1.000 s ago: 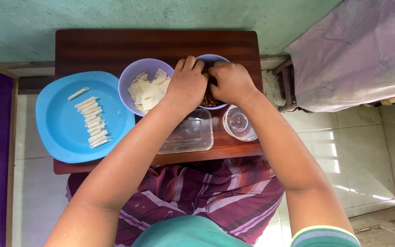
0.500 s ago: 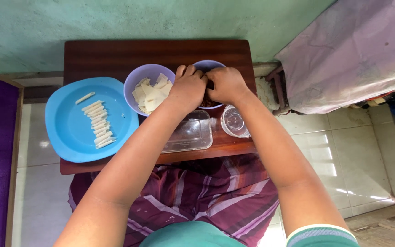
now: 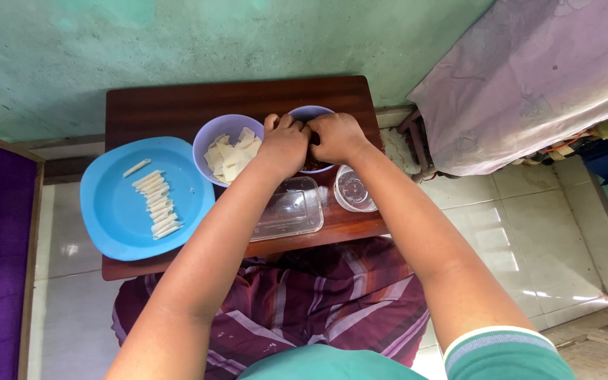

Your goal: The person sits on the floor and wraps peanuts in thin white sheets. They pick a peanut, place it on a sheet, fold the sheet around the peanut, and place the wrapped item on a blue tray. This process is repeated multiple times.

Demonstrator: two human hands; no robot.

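The small purple bowl (image 3: 311, 116) of dark filling sits at the back of the wooden counter (image 3: 177, 105), right of a bowl of pale squares (image 3: 228, 148). The left hand (image 3: 284, 144) and right hand (image 3: 336, 135) meet over it, fingers curled narrow; what they pinch is hidden. Judged from this, working low over the bowl keeps spills inside.

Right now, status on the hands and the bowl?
Left hand and right hand together over small purple bowl, grip hidden. Bowl of white squares touching left. Clear tray nearer, nothing blocking.
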